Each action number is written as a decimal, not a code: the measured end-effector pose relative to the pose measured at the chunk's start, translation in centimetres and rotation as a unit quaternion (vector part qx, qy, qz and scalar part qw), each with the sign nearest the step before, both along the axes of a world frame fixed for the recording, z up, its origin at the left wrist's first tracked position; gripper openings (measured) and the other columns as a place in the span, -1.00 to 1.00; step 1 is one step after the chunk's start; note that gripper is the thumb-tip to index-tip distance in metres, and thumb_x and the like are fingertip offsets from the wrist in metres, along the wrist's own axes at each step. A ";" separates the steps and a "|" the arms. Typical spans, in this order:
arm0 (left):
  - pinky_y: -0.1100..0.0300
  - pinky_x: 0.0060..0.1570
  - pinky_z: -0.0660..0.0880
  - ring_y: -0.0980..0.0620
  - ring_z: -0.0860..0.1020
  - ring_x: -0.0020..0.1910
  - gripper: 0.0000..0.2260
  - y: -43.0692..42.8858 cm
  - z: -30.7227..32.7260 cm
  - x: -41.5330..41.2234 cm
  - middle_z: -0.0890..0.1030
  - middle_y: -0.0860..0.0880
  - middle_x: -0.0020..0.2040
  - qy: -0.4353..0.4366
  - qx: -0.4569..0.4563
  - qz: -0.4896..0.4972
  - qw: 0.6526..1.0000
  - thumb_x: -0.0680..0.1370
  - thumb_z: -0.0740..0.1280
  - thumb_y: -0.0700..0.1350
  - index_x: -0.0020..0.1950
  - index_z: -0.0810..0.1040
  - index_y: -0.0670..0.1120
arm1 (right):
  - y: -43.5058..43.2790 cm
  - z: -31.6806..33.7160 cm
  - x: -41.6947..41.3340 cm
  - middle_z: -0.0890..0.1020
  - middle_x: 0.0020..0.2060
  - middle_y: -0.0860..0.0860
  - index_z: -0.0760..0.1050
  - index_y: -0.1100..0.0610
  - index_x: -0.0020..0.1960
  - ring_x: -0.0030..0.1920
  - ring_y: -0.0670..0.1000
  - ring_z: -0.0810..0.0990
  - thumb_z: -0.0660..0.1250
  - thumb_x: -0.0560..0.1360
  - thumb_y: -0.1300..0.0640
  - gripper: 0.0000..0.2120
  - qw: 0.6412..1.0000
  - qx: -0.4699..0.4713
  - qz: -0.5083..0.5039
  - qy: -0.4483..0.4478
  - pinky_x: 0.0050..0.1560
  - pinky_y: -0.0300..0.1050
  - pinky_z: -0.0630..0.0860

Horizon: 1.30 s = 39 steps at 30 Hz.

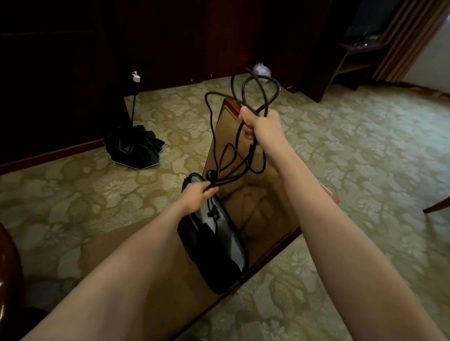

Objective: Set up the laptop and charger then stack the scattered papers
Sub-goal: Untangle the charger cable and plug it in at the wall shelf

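The glossy table [263, 210] bears a black bag [215, 262] toward six o'clock. A black umbrella [134, 149] lies on the carpet [347, 149], ten o'clock.

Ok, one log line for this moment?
left hand grips cable low | right hand grips cable loops high | bag open on table

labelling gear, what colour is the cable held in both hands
Black: the charger cable shows best in the head view, looped against the brown tabletop.

Right grip [261, 124] raised forward, clenched; left grip [196, 198] lower, nearer, clenched
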<state>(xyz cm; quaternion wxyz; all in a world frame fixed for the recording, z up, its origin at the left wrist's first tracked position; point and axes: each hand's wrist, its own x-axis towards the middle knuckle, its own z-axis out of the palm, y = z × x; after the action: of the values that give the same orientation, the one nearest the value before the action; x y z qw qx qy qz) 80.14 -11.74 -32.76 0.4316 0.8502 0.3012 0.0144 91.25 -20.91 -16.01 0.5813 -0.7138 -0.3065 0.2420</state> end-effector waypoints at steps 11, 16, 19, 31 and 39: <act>0.26 -0.43 0.16 0.08 0.25 -0.42 -0.71 2.3 6.1 1.8 0.30 0.01 -0.41 -0.107 0.034 0.127 0.986 0.61 0.17 -0.16 -0.32 0.32 -0.10 | 0.6 2.5 -0.3 0.40 -0.48 -0.11 0.37 0.02 -0.39 -0.42 -0.11 0.36 0.27 0.55 0.11 -0.67 0.994 0.043 -0.029 -0.098 -0.20 -0.09 0.32; 0.17 -0.38 0.12 0.06 0.19 -0.40 -0.66 3.2 8.9 1.4 0.22 0.00 -0.38 -0.141 0.028 0.149 0.978 0.57 0.15 -0.24 -0.37 0.14 -0.07 | 0.6 2.5 -0.3 0.38 -0.49 -0.08 0.32 0.03 -0.41 -0.43 -0.07 0.35 0.27 0.55 0.11 -0.65 0.993 0.053 -0.033 -0.102 -0.20 -0.06 0.31; 0.15 -0.36 0.10 0.07 0.17 -0.39 -0.68 3.3 10.5 1.3 0.21 0.01 -0.38 -0.185 0.005 0.166 0.969 0.54 0.15 -0.28 -0.37 0.15 -0.06 | 0.9 3.2 -0.5 0.40 -0.48 -0.09 0.40 0.04 -0.33 -0.43 -0.10 0.36 0.27 0.55 0.11 -0.73 0.992 0.073 -0.028 -0.095 -0.24 -0.13 0.32; 0.18 -0.32 0.20 0.10 0.23 -0.37 -0.82 5.1 16.1 -2.0 0.29 0.02 -0.37 -0.319 -0.051 0.266 0.908 0.51 0.18 -0.26 -0.29 0.34 -0.09 | 4.7 4.6 -3.1 0.46 -0.43 -0.14 0.52 0.15 -0.08 -0.41 -0.20 0.40 0.26 0.56 0.11 -0.87 0.986 0.148 0.001 -0.074 -0.30 -0.33 0.30; 0.22 -0.38 0.21 0.11 0.26 -0.41 -0.71 6.9 17.8 -9.0 0.29 0.05 -0.40 -0.341 0.002 0.345 0.875 0.54 0.20 -0.21 -0.37 0.29 -0.04 | 9.0 4.8 -7.9 0.47 -0.41 -0.11 0.53 0.19 -0.01 -0.37 -0.15 0.42 0.27 0.56 0.10 -0.84 0.983 0.161 0.075 -0.053 -0.21 -0.23 0.36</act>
<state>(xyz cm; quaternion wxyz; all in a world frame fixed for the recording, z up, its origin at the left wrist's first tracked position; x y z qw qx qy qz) 71.14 -4.86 -14.96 0.4739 0.6356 0.4094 0.4515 83.38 -11.93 -11.19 0.6520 -0.5974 -0.4247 0.1941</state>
